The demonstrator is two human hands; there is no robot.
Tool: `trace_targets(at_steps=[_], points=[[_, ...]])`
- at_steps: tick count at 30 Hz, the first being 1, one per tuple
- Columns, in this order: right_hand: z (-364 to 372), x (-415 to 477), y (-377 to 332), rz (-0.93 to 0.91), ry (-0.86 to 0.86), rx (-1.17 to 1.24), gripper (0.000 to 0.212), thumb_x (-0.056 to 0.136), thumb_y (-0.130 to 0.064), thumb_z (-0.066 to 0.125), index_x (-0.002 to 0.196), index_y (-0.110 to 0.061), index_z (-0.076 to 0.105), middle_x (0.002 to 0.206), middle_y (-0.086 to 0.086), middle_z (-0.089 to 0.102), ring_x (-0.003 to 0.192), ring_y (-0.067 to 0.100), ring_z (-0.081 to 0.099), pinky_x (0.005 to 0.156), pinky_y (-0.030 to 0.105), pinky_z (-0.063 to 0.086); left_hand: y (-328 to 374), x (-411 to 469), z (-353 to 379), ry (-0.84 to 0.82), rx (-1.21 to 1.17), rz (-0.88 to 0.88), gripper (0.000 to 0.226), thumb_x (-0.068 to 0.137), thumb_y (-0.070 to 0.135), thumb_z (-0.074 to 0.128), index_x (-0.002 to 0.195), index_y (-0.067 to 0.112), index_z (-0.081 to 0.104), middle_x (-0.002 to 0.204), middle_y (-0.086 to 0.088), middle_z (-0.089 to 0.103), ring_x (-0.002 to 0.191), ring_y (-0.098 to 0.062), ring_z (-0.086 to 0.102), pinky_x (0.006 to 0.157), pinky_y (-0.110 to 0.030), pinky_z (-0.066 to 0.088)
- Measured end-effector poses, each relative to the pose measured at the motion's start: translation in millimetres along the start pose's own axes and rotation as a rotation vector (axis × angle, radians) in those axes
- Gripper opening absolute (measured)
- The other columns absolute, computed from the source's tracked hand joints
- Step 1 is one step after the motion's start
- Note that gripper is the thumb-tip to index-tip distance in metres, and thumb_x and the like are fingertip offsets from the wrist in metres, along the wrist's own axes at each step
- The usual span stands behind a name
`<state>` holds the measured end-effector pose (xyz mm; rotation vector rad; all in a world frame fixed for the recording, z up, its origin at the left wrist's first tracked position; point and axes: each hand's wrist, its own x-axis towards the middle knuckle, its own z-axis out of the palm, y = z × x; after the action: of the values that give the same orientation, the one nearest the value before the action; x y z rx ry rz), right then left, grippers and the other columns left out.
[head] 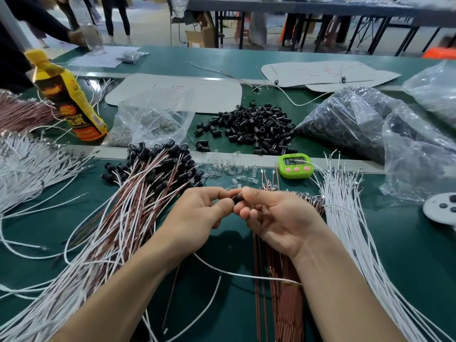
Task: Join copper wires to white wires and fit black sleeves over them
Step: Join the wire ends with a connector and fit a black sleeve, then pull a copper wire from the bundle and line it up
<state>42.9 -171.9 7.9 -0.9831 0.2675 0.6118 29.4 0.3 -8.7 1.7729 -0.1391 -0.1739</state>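
Both hands (197,213) (274,213) pinch black sleeve (237,196) between fingertips.

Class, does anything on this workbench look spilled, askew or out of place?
The yellow drink bottle at left stands among wire bundles, a drink amid parts. Also, small clear parts lie scattered beside the green timer.

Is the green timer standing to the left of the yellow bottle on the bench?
No, the green timer sits well to the right of the yellow bottle, beside the white wires.
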Motion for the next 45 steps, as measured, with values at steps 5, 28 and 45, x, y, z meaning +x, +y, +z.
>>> trace_targets(at_steps=[5,28,45], points=[[1.2,-1.0,0.6,0.012,-0.031,0.036,0.021,0.083,-0.007,0.064,0.074,0.001,0.081,0.063,0.015,0.064,0.047,0.01,0.06,0.041,0.013,0.049,2.6,-2.5,-3.8,0.068,0.045,0.027,0.028,0.093,0.011,0.069,0.069,0.022,0.08,0.046,0.01,0.038,0.045,-0.006,0.029,0.045,-0.014,0.026],[59.7,-7.9,41.7,-0.288,0.062,-0.518,0.039,0.095,0.008,0.059,0.122,-0.02,0.059,0.091,0.022,0.073,0.064,0.024,0.068,0.058,0.034,0.055,26.1,2.0,-7.1,0.335,-0.589,-0.064,0.006,0.1,0.004,0.059,0.098,0.005,0.064,0.086,-0.011,0.078,0.078,-0.019,0.074,0.066,-0.027,0.061],[158.7,-77.5,12.7,-0.332,-0.256,-1.087,0.042,0.102,-0.03,0.055,0.073,-0.007,0.075,0.067,0.011,0.075,0.061,0.018,0.063,0.067,0.026,0.051,90.9,12.6,-138.7,0.646,-0.772,-0.131,0.02,0.1,0.028,0.065,0.089,0.01,0.065,0.067,-0.001,0.064,0.052,-0.01,0.059,0.053,-0.019,0.044]])
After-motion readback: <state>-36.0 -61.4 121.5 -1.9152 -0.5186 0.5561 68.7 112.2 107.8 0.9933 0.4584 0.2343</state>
